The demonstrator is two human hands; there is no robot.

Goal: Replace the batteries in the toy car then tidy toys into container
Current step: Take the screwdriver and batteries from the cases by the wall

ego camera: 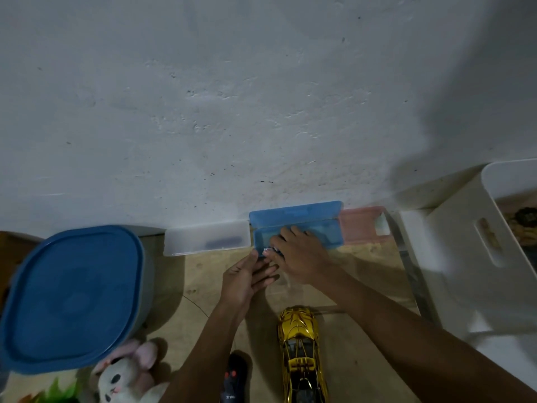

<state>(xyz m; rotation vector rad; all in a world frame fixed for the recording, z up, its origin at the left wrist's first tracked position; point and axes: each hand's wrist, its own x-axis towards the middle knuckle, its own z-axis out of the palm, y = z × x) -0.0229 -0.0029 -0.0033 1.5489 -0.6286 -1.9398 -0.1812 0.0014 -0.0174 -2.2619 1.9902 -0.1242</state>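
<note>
Against the wall: blue case lies open for batteries.
Right hand: fingers spread inside it.
Left hand: fingers together, steadying.
Gold toy car: waiting nearby.

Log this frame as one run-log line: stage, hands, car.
stage: fetching batteries | hands: left hand and right hand at open blue case, small shiny item between fingers | gold toy car: on floor, untouched

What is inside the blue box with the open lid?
The right hand reaches into the blue box and covers most of the inside. Something small and shiny shows at its front edge between both hands, perhaps batteries. Whatever else is in there stays hidden.
</note>
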